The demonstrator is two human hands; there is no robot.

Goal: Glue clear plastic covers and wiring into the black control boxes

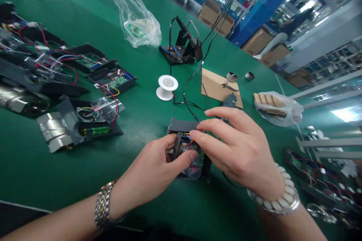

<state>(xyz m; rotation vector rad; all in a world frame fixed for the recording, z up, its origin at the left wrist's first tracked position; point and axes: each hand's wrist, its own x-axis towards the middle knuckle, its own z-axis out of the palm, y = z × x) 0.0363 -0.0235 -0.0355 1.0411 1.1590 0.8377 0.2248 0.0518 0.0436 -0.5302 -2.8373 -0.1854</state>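
Your left hand [149,167] is grasping the unit [194,173], its thumb laid over the clear cover and its fingers round the near left side. Your right hand [240,154] bends over the unit's right side, fingertips at the wires [187,138] and the ridged grey part [182,124]; its thumb is hidden, so I cannot tell whether it grips anything. The unit sits between your two hands, low over the table [141,101].

Just beyond your grip stands the white spool [166,87], slightly left, and farther out the iron [186,32] rests in its stand [181,52]. Beyond your right hand lies the card [212,83], with pliers [229,86] on it. Well left of your grip is an open housing [74,120] with a metal fitting [55,131] at its left end. Far right of the grip, past your right hand, lies a bag [292,111] holding cardboard pieces.
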